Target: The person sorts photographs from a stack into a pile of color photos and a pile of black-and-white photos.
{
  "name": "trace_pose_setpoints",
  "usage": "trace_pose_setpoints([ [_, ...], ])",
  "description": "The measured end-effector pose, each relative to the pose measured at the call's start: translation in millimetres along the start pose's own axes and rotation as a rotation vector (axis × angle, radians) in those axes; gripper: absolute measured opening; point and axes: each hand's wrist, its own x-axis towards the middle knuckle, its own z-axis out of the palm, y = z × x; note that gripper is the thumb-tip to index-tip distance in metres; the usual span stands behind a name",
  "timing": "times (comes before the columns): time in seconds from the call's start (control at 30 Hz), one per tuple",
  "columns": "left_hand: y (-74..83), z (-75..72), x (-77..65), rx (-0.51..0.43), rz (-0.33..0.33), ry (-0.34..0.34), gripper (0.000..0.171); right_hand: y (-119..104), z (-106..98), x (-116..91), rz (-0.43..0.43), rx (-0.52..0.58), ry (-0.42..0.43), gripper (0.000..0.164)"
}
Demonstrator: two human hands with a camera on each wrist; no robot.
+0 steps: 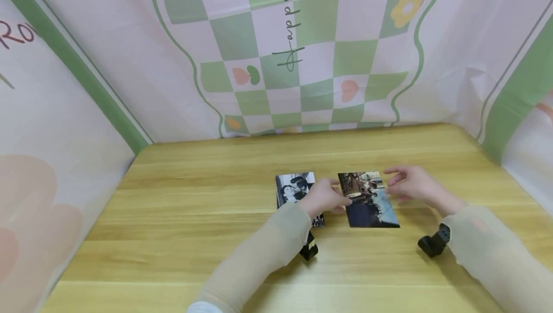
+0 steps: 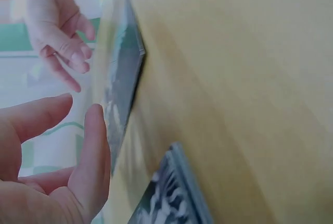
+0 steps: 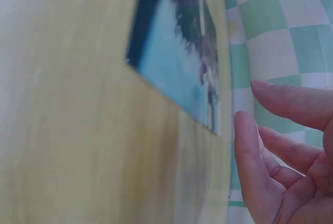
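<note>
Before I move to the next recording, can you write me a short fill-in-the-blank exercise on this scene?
1. In the head view, the rectangular black-and-white picture is on the ____ side of the rectangular coloured picture.
2. The one complete word printed on the green-and-white checkered cloth reads "____".
3. The hand beside the coloured picture's right edge in the head view is the person's ____ hand.

Missing words: left; Happy; right.

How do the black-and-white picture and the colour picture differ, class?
The black-and-white picture has grey tones; the colour picture shows blues and browns. In the head view, the left hand hides part of the black-and-white picture; the colour picture shows almost whole. Both look rectangular.
</note>
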Motion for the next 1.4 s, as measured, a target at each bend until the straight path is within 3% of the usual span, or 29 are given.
trace_pose_setpoints([
  [0.23, -2.4, -12.4, -2.0, -0.100, 0.016, -0.013, 0.064, -13.6, 2.4, -4.5, -0.027, 0.003, 0.006, 0.070],
  [0.57, -5.5, -52.4, -18.0, -0.068, 0.093, -0.024, 0.062, -47.8, 21.5, -6.2, -0.080, 0.170, -0.024, 0.066],
  [0.83, -9.2, -82.6, -32.5, -0.063, 0.110, 0.039, 0.060, -71.5, 38.7, -2.1, -0.083, 0.237, -0.063, 0.064],
  [1.03, -18.3, -103.8, -41.9, -0.055, 0.154, 0.044, 0.059, -81.2, 54.2, 5.3, -0.088, 0.271, -0.077, 0.060],
  [1.4, -31.0, -122.9, -53.4, -0.118, 0.135, 0.094, 0.058, -88.5, 76.5, 10.8, -0.087, 0.330, -0.100, 0.055],
])
